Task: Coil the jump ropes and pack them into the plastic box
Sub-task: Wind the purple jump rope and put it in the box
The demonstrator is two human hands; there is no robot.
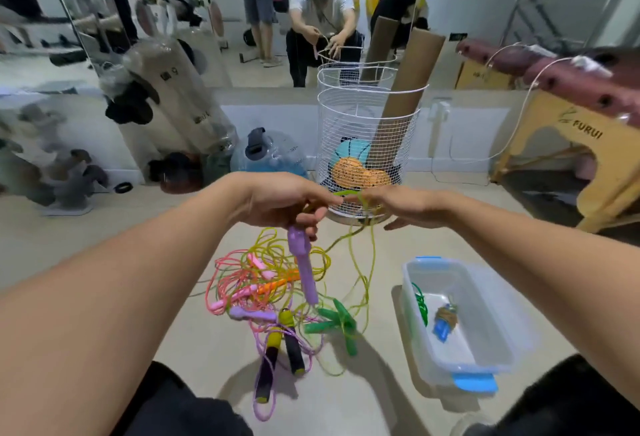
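Observation:
My left hand (287, 201) grips the top of a purple jump-rope handle (304, 266) that hangs straight down over the pile. My right hand (398, 205) is level with it, fingers stretched toward the left hand, with the yellow-green rope (369, 262) looped over them and trailing to the floor. A tangled pile of jump ropes (273, 293) in pink, orange, yellow, purple and green lies on the floor below. The clear plastic box (491, 300) with blue clips stands to the right, holding a coiled green rope (420, 304) and a blue-handled bundle (445, 321).
A white wire basket (367, 144) with balls and cardboard tubes stands just behind my hands. A wall mirror behind it reflects several people. A wooden bench (568, 144) is at the right, a water jug (273, 155) and bagged items at the left.

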